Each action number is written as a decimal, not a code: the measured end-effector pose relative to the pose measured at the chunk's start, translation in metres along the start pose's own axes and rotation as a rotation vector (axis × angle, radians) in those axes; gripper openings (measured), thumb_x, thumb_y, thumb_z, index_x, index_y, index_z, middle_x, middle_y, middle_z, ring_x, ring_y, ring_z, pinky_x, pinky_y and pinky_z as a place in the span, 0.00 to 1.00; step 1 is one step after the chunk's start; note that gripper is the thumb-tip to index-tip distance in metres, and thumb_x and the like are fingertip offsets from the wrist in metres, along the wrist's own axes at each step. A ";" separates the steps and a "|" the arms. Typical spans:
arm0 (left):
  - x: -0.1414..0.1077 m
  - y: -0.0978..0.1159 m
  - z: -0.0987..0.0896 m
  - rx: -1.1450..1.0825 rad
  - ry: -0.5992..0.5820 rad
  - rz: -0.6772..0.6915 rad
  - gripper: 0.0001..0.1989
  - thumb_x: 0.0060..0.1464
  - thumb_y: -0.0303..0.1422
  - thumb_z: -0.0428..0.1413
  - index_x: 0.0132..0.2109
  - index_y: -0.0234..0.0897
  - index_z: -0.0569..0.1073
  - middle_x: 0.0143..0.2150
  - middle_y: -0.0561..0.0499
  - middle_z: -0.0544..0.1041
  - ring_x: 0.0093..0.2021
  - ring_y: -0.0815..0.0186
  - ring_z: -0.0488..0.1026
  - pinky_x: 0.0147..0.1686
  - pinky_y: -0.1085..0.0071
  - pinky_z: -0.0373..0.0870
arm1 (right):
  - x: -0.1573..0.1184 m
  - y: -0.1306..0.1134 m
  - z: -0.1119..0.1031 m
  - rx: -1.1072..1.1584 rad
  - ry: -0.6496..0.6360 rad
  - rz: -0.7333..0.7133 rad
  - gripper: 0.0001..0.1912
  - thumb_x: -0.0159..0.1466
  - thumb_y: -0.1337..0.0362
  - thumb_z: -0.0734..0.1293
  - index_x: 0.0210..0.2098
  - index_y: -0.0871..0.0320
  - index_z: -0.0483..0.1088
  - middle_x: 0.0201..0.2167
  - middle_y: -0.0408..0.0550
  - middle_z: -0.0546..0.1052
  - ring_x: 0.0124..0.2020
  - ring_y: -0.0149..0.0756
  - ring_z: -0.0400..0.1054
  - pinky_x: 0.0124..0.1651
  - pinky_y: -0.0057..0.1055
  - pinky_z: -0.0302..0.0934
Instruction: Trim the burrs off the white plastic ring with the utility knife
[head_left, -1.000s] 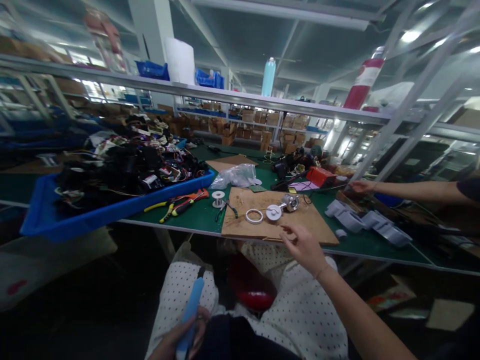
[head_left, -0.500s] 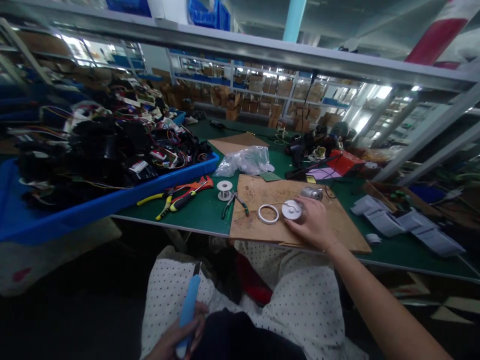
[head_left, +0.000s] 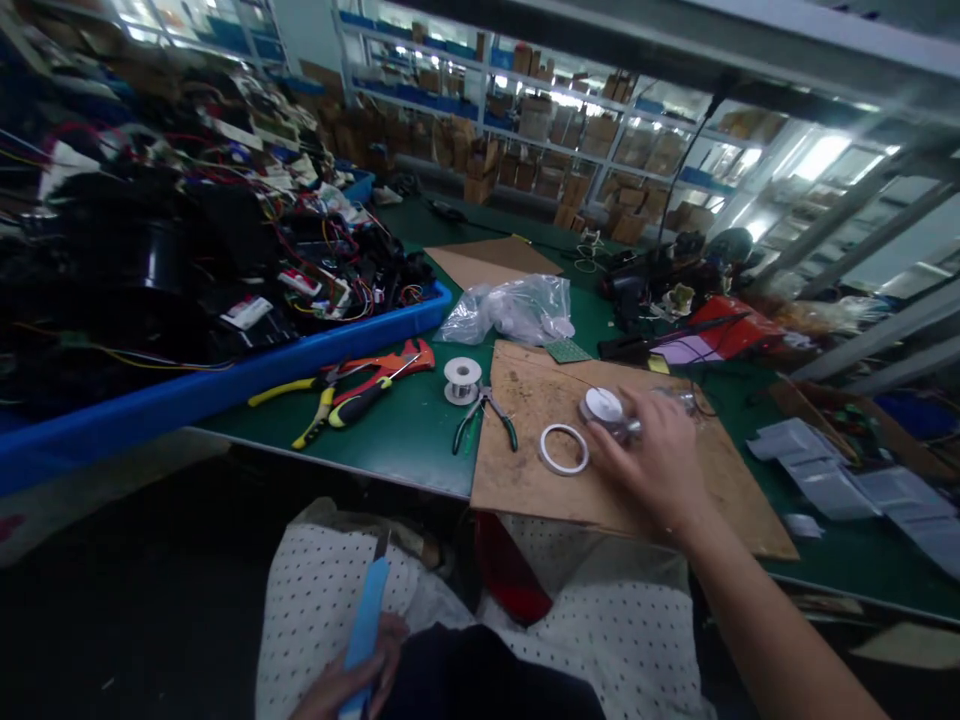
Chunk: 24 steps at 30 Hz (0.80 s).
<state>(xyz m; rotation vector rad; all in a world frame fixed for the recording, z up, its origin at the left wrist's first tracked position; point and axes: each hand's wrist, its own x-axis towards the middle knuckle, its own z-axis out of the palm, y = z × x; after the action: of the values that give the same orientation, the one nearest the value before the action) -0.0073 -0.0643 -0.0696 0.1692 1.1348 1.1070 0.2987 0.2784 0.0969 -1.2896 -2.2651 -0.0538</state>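
Head view, two observers talking it over.

— Where is the right hand (head_left: pixel 656 455)?

— Out over the brown board (head_left: pixel 525 470) on the green bench (head_left: pixel 409 430). Its fingers are closed round a small metal part with a round white face (head_left: pixel 602 405); the part is blurred, so whether it is lifted clear of the board or resting on it cannot be told.

— Anything close to it?

— A white ring (head_left: pixel 564 449) lies flat on the board just beside the fingertips, apart from them.

— And the left hand (head_left: pixel 352 680)?

— Low in the picture, over the lap, against the dotted white cloth (head_left: pixel 600 640). It is wrapped round a blue-handled tool (head_left: pixel 366 625), whose dark tip points up and away from the body.

— What else is on the bench?

— Left of the board, small green-handled pliers (head_left: pixel 484 418) and a spool of wire (head_left: pixel 462 379), near each other. Further left, yellow-handled pliers (head_left: pixel 300 395) and orange-handled cutters (head_left: pixel 386 365) lie beside the wall of a blue tray (head_left: pixel 225 385) heaped with black parts and coloured wires. A clear plastic bag (head_left: pixel 514 310) sits behind the board. Grey flat pieces (head_left: pixel 825 470) lie at the right, well apart from the hand.
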 end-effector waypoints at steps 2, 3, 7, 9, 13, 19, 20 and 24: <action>-0.003 0.009 0.005 0.090 0.027 -0.004 0.23 0.57 0.45 0.62 0.53 0.36 0.70 0.33 0.53 0.68 0.25 0.74 0.62 0.22 0.76 0.57 | -0.008 -0.013 -0.003 0.143 -0.138 -0.110 0.35 0.65 0.46 0.67 0.65 0.58 0.61 0.60 0.57 0.70 0.61 0.48 0.64 0.65 0.45 0.59; -0.004 0.015 0.009 0.150 0.022 -0.002 0.24 0.57 0.46 0.63 0.54 0.36 0.70 0.34 0.52 0.69 0.27 0.72 0.64 0.24 0.75 0.58 | -0.011 -0.019 -0.003 0.189 -0.223 -0.164 0.37 0.65 0.46 0.68 0.67 0.57 0.59 0.63 0.56 0.68 0.62 0.47 0.62 0.66 0.44 0.59; -0.006 0.048 0.036 0.406 -0.149 0.011 0.24 0.59 0.47 0.61 0.54 0.36 0.70 0.35 0.51 0.70 0.32 0.68 0.68 0.33 0.71 0.65 | -0.010 -0.032 0.009 0.249 -0.377 -0.226 0.33 0.68 0.47 0.65 0.68 0.51 0.59 0.63 0.53 0.67 0.62 0.49 0.61 0.67 0.49 0.58; -0.004 0.063 0.056 0.465 -0.233 -0.002 0.22 0.62 0.47 0.58 0.55 0.37 0.68 0.37 0.51 0.70 0.33 0.68 0.69 0.35 0.70 0.65 | -0.009 -0.031 0.014 0.328 -0.376 -0.159 0.30 0.69 0.47 0.63 0.66 0.52 0.62 0.58 0.54 0.71 0.58 0.48 0.63 0.64 0.50 0.59; -0.001 0.074 0.098 0.505 -0.312 -0.001 0.21 0.63 0.47 0.56 0.55 0.37 0.68 0.36 0.52 0.69 0.32 0.70 0.68 0.34 0.71 0.65 | -0.016 -0.033 0.008 0.723 -0.396 0.149 0.31 0.67 0.41 0.62 0.61 0.54 0.68 0.50 0.54 0.74 0.52 0.47 0.66 0.59 0.49 0.61; 0.001 0.069 0.151 0.448 -0.449 -0.011 0.21 0.65 0.47 0.53 0.57 0.37 0.67 0.35 0.52 0.70 0.31 0.71 0.68 0.31 0.74 0.65 | -0.041 -0.063 -0.027 1.899 -0.505 0.981 0.38 0.65 0.31 0.52 0.44 0.57 0.73 0.42 0.50 0.74 0.44 0.37 0.69 0.46 0.30 0.67; 0.002 0.069 0.157 0.459 -0.462 -0.011 0.22 0.66 0.48 0.52 0.58 0.38 0.66 0.35 0.52 0.70 0.30 0.71 0.69 0.29 0.74 0.64 | -0.045 -0.067 -0.030 1.972 -0.511 1.033 0.37 0.64 0.31 0.54 0.43 0.57 0.73 0.41 0.50 0.73 0.42 0.35 0.69 0.44 0.28 0.67; 0.004 0.072 0.175 0.481 -0.484 0.004 0.30 0.66 0.52 0.49 0.66 0.40 0.58 0.36 0.50 0.74 0.26 0.71 0.72 0.25 0.75 0.64 | -0.056 -0.073 -0.037 2.001 -0.494 1.088 0.36 0.64 0.31 0.55 0.40 0.59 0.71 0.36 0.47 0.71 0.37 0.33 0.66 0.39 0.26 0.65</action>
<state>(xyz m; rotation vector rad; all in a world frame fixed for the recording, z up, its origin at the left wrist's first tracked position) 0.0863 0.0448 0.0544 0.7731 0.9377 0.7215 0.2780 0.1836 0.1188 -0.8994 -0.5061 2.2528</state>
